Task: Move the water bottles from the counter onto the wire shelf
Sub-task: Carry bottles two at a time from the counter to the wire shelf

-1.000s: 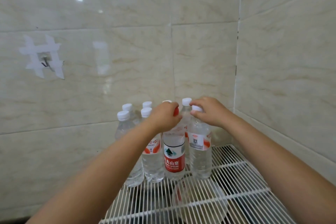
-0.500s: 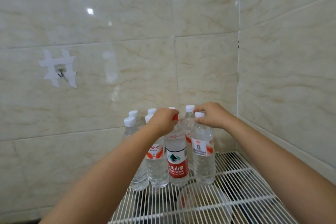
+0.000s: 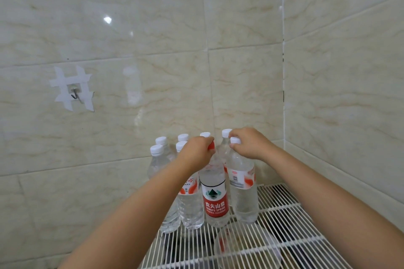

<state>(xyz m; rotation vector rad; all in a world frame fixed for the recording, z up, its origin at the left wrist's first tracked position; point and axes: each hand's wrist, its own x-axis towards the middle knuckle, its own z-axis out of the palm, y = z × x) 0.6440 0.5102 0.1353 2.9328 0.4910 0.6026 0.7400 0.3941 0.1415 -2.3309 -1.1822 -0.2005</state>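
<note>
Your left hand [image 3: 196, 152] is wrapped over the top of the clear plastic water bottle with the red label and red cap [image 3: 215, 199], holding it by the neck, while your right hand [image 3: 249, 145] is closed on the white cap of the clear plastic bottle with the white-and-orange label [image 3: 243, 192] just beside it. Both bottles stand upright with their bases down on the white wire shelf [image 3: 282, 209], at the front of the cluster. Gripping at the caps makes sense here: the bodies are packed shoulder to shoulder, so the tops are the only free place to take hold.

Behind and to the left stand the other clear white-capped bottles [image 3: 162, 181], touching or nearly touching each other, tucked into the corner of the cream marble-look tiled wall [image 3: 240, 50] (the corner keeps them from tipping off the back or side). You look to be settling this pair into the row, so let each base sit flat across the wires before you let go.

Below the shelf, through the wires, a round clear glass lid or bowl [image 3: 247, 244] shows; which it is cannot be told. The bench is not in view.
</note>
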